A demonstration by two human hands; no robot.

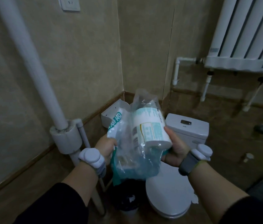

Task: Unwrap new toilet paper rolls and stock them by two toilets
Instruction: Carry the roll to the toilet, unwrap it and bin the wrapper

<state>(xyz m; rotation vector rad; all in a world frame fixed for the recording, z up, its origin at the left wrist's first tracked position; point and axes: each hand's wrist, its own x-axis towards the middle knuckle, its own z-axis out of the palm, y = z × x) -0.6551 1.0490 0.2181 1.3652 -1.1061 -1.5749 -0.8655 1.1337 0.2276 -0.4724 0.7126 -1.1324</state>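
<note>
Frame centre: right hand (pixel 175 150) fingers clamped around toilet roll (pixel 150 128), its long axis tilted upper-left, still partly inside the plastic wrapper (pixel 127 152). Left hand (pixel 105 147) pinches the wrapper's left edge. Roll sits right-hand side, above the toilet (pixel 168 199); holder (pixel 111 116) behind.

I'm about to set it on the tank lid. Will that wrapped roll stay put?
Probably only on its flat end: the roll is a cylinder and may roll on its side. Its glossy wrapper looks slippery on the smooth tank lid. It is likely light, since the right hand holds it alone.
</note>
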